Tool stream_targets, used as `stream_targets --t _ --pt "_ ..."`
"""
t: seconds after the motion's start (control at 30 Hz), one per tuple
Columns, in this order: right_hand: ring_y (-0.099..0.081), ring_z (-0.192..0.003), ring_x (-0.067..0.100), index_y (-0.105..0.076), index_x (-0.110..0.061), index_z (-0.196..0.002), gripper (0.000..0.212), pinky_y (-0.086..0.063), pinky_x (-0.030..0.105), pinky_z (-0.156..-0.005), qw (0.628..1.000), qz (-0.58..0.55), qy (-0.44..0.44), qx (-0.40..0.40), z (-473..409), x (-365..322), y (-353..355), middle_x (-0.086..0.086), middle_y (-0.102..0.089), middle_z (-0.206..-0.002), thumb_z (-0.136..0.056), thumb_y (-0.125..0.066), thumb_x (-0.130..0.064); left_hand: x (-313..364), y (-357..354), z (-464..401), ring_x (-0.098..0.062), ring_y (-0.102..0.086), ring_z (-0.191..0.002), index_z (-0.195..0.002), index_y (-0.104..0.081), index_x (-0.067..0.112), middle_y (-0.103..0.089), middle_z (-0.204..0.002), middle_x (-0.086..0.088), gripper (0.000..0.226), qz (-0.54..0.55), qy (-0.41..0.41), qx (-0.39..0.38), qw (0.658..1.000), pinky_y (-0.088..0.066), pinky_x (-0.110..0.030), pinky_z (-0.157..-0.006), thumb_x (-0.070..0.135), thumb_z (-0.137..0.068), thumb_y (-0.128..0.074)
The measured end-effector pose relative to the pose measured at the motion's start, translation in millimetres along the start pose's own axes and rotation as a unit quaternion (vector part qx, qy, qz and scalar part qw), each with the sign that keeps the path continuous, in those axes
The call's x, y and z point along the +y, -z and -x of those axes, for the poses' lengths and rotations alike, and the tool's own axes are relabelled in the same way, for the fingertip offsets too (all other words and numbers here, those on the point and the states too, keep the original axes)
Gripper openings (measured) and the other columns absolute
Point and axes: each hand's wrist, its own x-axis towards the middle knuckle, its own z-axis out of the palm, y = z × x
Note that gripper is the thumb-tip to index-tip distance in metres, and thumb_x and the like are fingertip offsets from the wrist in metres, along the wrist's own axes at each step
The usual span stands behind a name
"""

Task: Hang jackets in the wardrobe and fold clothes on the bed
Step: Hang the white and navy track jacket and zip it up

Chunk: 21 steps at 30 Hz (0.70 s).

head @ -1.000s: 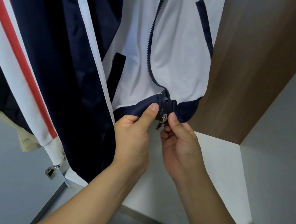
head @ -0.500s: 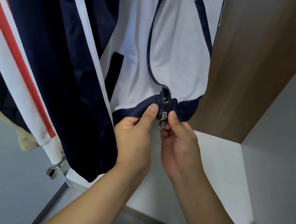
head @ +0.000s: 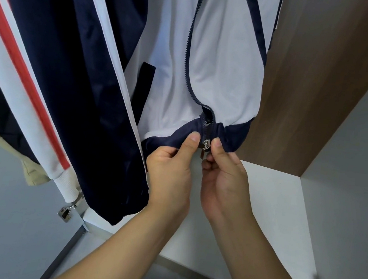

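Gripping the navy hem [head: 174,135] of a white jacket [head: 223,62] hanging at frame center, left hand [head: 169,172] and right hand [head: 226,182] pinch either side of its zipper [head: 206,143].
Misaligned teeth could jam the slider or snag fabric.

jackets' tops cut off at top edge | right hand [head: 224,179] fingertips hidden behind hem

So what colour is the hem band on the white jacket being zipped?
Navy blue hem band; the head view shows it.
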Motion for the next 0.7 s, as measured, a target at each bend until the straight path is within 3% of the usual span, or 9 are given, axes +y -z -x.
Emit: stream_targets --t 0.27,0.33,0.4,0.47,0.63,0.7 --pt "-0.049 -0.058 0.005 -0.059 -0.013 -0.070 0.020 -0.045 0.016 -0.060 0.999 -0.031 0.022 0.008 -1.6 -2.3 -1.7 -0.003 -0.053 -0.064 -0.089 -0.065 -0.010 -3.5 5.2 -1.3 -0.015 -0.030 -0.055 -0.066 -0.045 -0.015 -0.038 -0.063 -0.006 0.054 -0.061 -0.052 -0.034 0.996 -0.030 -0.020 -0.046 0.026 -0.086 -0.073" --pt "-0.049 -0.058 0.006 -0.061 -0.013 -0.069 0.021 -0.043 0.017 -0.063 0.999 -0.021 0.029 0.019 -2.5 -4.3 -0.3 -0.003 -0.054 -0.064 -0.089 -0.066 -0.010 -3.7 5.6 -1.5 -0.013 -0.025 -0.050 -0.055 -0.038 -0.004 -0.031 -0.053 -0.001 0.055 -0.104 -0.055 -0.043 0.992 -0.024 -0.021 -0.044 0.024 -0.087 -0.073" --pt "-0.050 -0.058 0.006 -0.063 -0.013 -0.070 0.020 -0.044 0.018 -0.065 0.999 -0.011 0.030 0.029 -3.7 -4.4 2.6 -0.003 -0.055 -0.065 -0.090 -0.066 -0.011 -2.2 4.5 -0.9 -0.009 -0.019 -0.043 -0.044 -0.028 0.021 -0.024 -0.046 0.010 0.062 -0.145 -0.048 -0.058 0.987 -0.021 -0.018 -0.040 0.021 -0.087 -0.072" --pt "-0.052 -0.059 0.005 -0.065 -0.012 -0.073 0.016 -0.044 0.017 -0.065 0.999 0.000 0.029 0.019 -4.3 -6.1 5.0 -0.004 -0.059 -0.067 -0.089 -0.066 -0.011 1.7 4.3 -2.6 -0.007 -0.017 -0.041 -0.045 -0.024 0.024 -0.021 -0.044 0.013 0.064 -0.174 -0.035 -0.067 0.982 -0.018 -0.017 -0.038 0.021 -0.087 -0.072" --pt "-0.052 -0.063 0.002 -0.067 -0.019 -0.062 0.014 -0.032 0.022 -0.065 0.988 0.139 -0.010 -0.062 -10.1 -22.8 8.8 -0.009 -0.064 -0.071 -0.075 -0.072 -0.020 11.6 10.2 -17.0 -0.007 -0.018 -0.042 -0.054 -0.028 0.021 -0.022 -0.045 0.013 0.054 -0.168 -0.018 -0.065 0.983 -0.018 -0.019 -0.039 0.019 -0.088 -0.071" --pt "-0.045 -0.063 0.006 -0.060 -0.009 -0.078 0.016 -0.030 0.024 -0.064 0.982 0.175 -0.023 -0.059 -14.6 -30.6 13.4 -0.004 -0.055 -0.070 -0.076 -0.073 -0.018 11.2 11.4 -18.2 -0.006 -0.018 -0.040 -0.055 -0.027 0.021 -0.022 -0.044 0.014 0.054 -0.163 -0.011 -0.063 0.984 -0.020 -0.018 -0.038 0.019 -0.089 -0.070"
